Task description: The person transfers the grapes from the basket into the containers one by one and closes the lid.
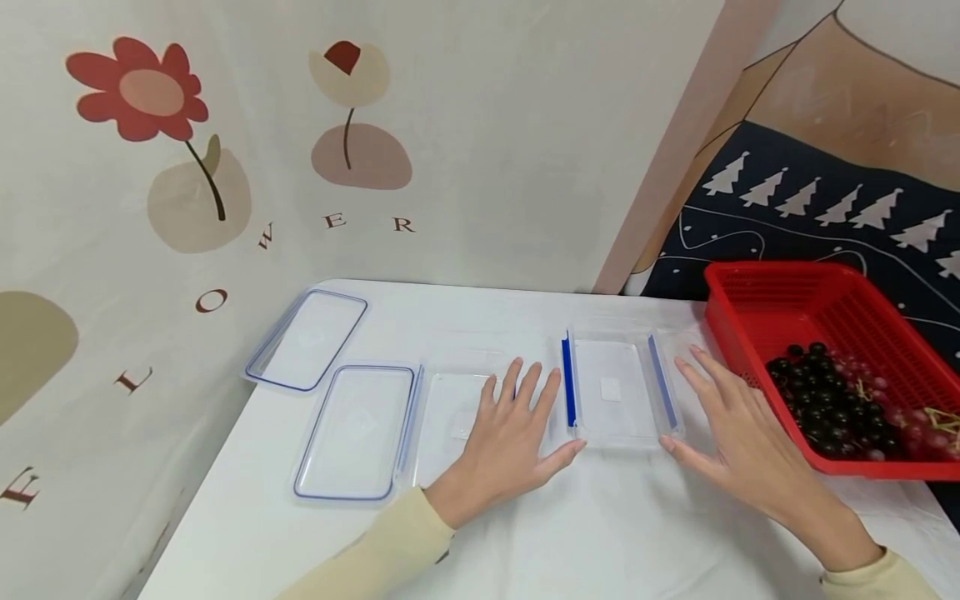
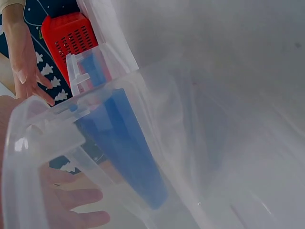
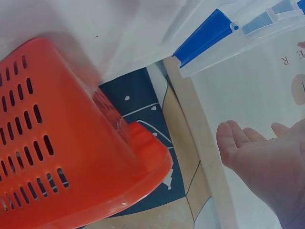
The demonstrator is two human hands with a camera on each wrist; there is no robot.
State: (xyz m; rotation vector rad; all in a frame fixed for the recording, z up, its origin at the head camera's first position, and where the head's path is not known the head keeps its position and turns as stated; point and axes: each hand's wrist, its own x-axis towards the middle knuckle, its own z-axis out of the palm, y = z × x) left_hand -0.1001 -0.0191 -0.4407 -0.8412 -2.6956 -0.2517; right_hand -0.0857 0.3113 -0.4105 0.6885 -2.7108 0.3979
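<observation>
A clear plastic food container (image 1: 615, 367) with blue side clips stands lidless on the table between my two hands. To its left, my left hand (image 1: 506, 442) has its fingers spread and holds nothing, overlapping a second clear container (image 1: 435, 417) in the head view. My right hand (image 1: 750, 442) is also spread and free of any object, its thumb tip right at the first container's near right corner. In the left wrist view, a blue clip (image 2: 126, 143) shows large through clear plastic. The right wrist view has my right hand (image 3: 262, 162) with a blue clip (image 3: 205, 40) above it.
Two clear lids with blue seals lie at the left, one lid (image 1: 356, 429) nearer and the other (image 1: 311, 342) behind. At the right, a red perforated basket (image 1: 787, 275) holds dark grapes (image 1: 813, 400) and red grapes (image 1: 918, 433). A printed curtain (image 1: 510, 167) hangs behind the table.
</observation>
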